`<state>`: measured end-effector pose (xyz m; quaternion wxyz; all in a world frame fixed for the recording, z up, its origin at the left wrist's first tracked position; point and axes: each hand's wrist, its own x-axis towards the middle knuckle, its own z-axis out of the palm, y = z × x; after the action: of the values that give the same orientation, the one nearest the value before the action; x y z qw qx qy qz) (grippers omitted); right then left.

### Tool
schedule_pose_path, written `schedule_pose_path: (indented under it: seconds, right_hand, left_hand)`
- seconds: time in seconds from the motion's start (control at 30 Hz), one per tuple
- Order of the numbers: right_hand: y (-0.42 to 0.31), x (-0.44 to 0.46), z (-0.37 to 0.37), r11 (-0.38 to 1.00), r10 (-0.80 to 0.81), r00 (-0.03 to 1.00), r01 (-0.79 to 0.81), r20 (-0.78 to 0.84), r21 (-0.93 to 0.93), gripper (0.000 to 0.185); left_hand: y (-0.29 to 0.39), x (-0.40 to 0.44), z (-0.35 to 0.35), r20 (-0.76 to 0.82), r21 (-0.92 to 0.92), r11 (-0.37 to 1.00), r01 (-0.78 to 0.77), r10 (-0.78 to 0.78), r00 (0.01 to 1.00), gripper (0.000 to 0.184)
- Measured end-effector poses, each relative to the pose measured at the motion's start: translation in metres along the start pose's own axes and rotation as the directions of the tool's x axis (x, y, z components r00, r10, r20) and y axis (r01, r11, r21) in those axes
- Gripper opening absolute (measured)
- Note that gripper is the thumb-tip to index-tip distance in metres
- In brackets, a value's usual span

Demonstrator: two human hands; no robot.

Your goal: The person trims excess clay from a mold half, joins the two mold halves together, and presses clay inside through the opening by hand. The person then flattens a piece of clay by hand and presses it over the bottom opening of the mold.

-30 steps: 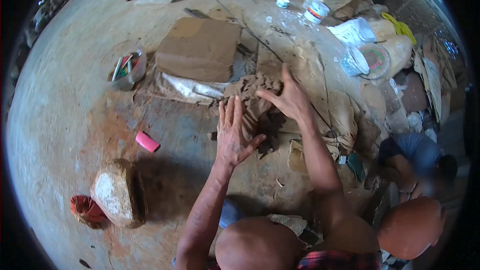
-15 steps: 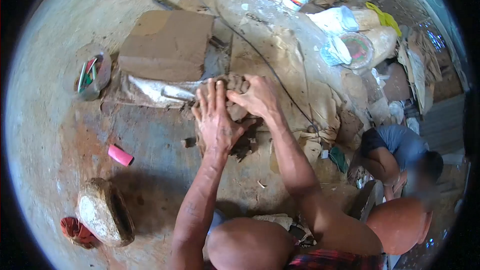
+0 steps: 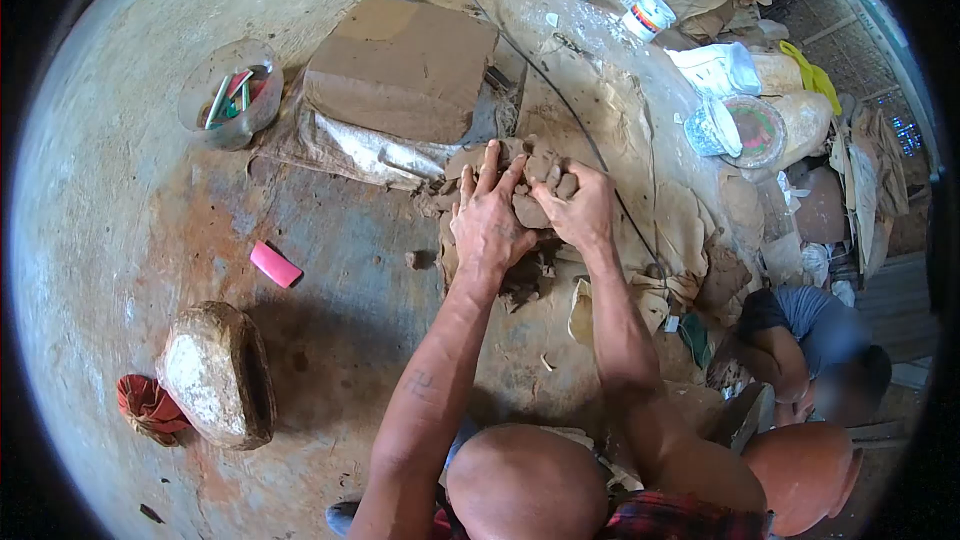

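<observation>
A heap of brown clay lumps (image 3: 533, 210) lies on the floor in front of me, against the near right end of a cloth. My left hand (image 3: 487, 225) presses on the heap from the left, its fingers spread and pointing away from me. From the right, my right hand (image 3: 585, 212) curls its thumb and fingers around a clay lump at the heap's edge. Dark crumbly bits lie under and below my left hand. Just beyond the hands stands a large smooth block of clay (image 3: 400, 65) on a crumpled, partly shiny cloth (image 3: 360, 152).
At left are a clear tub (image 3: 190, 120) of tools, a pink piece (image 3: 275, 265), a whitish hollow block (image 3: 205, 375) and a red cloth bundle (image 3: 150, 408). A black cable (image 3: 565, 105) crosses the sacking. At right, a person (image 3: 800, 340) bends beside a clay pot (image 3: 800, 475); buckets (image 3: 712, 128) stand beyond.
My view has shifted, so the floor and objects appear farther right and higher. My right hand's fingers have curled in on the clay; my left hand stays spread on the heap.
</observation>
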<state>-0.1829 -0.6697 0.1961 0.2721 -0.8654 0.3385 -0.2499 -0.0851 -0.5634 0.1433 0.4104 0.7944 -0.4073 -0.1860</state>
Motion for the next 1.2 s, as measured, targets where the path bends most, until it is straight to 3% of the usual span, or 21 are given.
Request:
schedule_pose_path:
  seconds: [0.1,0.17,0.23,0.3,0.37,0.5,0.57,0.6,0.63,0.67,0.7,0.73,0.77,0.83,0.87,1.0,1.03,1.07,1.1,1.13,1.2]
  right_hand:
    - [0.015,-0.013,0.007,0.999,0.041,0.990,-0.042,-0.132,-0.004,0.024]
    - [0.020,-0.020,0.015,0.980,-0.006,0.929,0.080,-0.369,0.184,0.027]
    - [0.038,-0.029,0.015,0.981,-0.048,0.899,0.124,-0.436,0.147,0.029]
    - [0.033,-0.041,0.005,0.763,0.335,0.788,0.095,-0.517,0.639,0.033]
    - [0.021,-0.040,-0.035,0.662,0.573,0.555,0.121,-0.603,0.740,0.040]
    - [0.010,-0.051,-0.082,0.899,0.318,0.540,0.091,-0.780,0.429,0.046]
    - [0.012,-0.066,-0.075,0.838,0.073,0.778,0.292,-0.625,0.461,0.058]
    - [-0.013,-0.072,-0.057,0.764,0.128,0.793,0.303,-0.595,0.569,0.071]
    - [-0.035,-0.089,-0.039,0.737,0.164,0.871,0.204,-0.463,0.645,0.078]
    - [-0.054,-0.100,-0.023,0.775,0.097,0.940,0.134,-0.326,0.617,0.082]
    - [-0.074,-0.103,-0.009,0.869,-0.105,0.981,0.171,-0.166,0.465,0.088]
    - [-0.095,-0.105,0.003,0.906,-0.336,0.942,0.322,0.004,0.275,0.094]
    - [-0.115,-0.110,0.015,0.872,-0.488,0.856,0.468,0.172,0.146,0.101]
    - [-0.138,-0.122,0.043,0.826,-0.531,0.732,0.560,0.427,0.066,0.104]
    - [-0.134,-0.113,0.051,0.821,-0.566,0.667,0.505,0.483,0.266,0.101]
    - [-0.101,-0.104,0.092,0.793,-0.489,0.810,0.258,0.324,0.553,0.083]
    - [-0.103,-0.109,0.116,0.784,-0.488,0.860,0.358,0.148,0.506,0.084]
    - [-0.108,-0.112,0.129,0.780,-0.485,0.873,0.456,-0.045,0.429,0.084]
    - [-0.115,-0.125,0.124,0.785,-0.616,0.754,0.562,0.228,0.261,0.099]
    - [-0.111,-0.135,0.125,0.806,-0.592,0.763,0.555,0.262,0.204,0.107]
    - [-0.104,-0.145,0.130,0.809,-0.586,0.752,0.565,0.302,0.163,0.115]
  left_hand:
    - [-0.002,-0.001,0.001,-0.012,0.017,1.000,-0.011,0.011,1.000,0.110]
    - [0.001,-0.004,-0.003,0.018,0.021,1.000,0.014,-0.015,1.000,0.109]
    - [0.002,0.000,-0.003,0.011,0.056,0.998,0.015,-0.016,1.000,0.111]
    - [0.003,0.001,-0.004,0.006,0.037,0.999,0.026,-0.026,1.000,0.113]
    - [0.003,0.002,-0.006,0.018,0.035,0.999,0.040,-0.041,0.999,0.114]
    - [0.005,0.003,-0.012,0.073,0.080,0.996,0.029,-0.035,0.997,0.124]
    - [-0.004,-0.002,-0.030,0.127,0.075,0.996,0.042,-0.052,0.991,0.134]
    - [-0.029,-0.007,-0.031,0.105,-0.267,0.963,-0.035,0.065,0.992,0.140]
    - [-0.039,-0.016,-0.044,0.047,-0.569,0.814,-0.115,0.172,0.984,0.146]
    - [-0.047,-0.036,-0.054,-0.024,-0.784,0.609,-0.120,0.164,0.986,0.134]
    - [-0.049,-0.058,-0.068,-0.016,-0.771,0.628,-0.106,0.148,0.989,0.134]
    - [-0.053,-0.082,-0.080,0.008,-0.983,0.184,-0.014,0.120,0.993,0.111]
    - [-0.059,-0.104,-0.089,0.024,-0.948,-0.314,0.050,0.086,0.996,0.095]
    - [-0.079,-0.128,-0.104,0.125,-0.948,-0.310,0.072,-0.156,0.980,0.087]
    - [-0.092,-0.146,-0.112,0.235,-0.936,-0.332,0.114,-0.355,0.905,0.079]
    - [-0.102,-0.191,-0.098,0.128,-0.810,-0.579,-0.092,-0.328,0.936,0.076]
    - [-0.090,-0.189,-0.094,0.120,-0.787,-0.605,-0.119,-0.339,0.933,0.073]
    - [-0.083,-0.180,-0.075,0.172,-0.909,-0.414,-0.052,-0.485,0.857,0.061]
    - [-0.097,-0.186,-0.054,0.084,-0.973,-0.227,-0.030,-0.476,0.876,0.041]
    - [-0.111,-0.193,-0.033,-0.005,-0.999,-0.030,-0.022,-0.462,0.887,0.022]
    - [-0.109,-0.198,-0.036,0.079,-0.996,-0.068,0.054,-0.467,0.880,0.019]
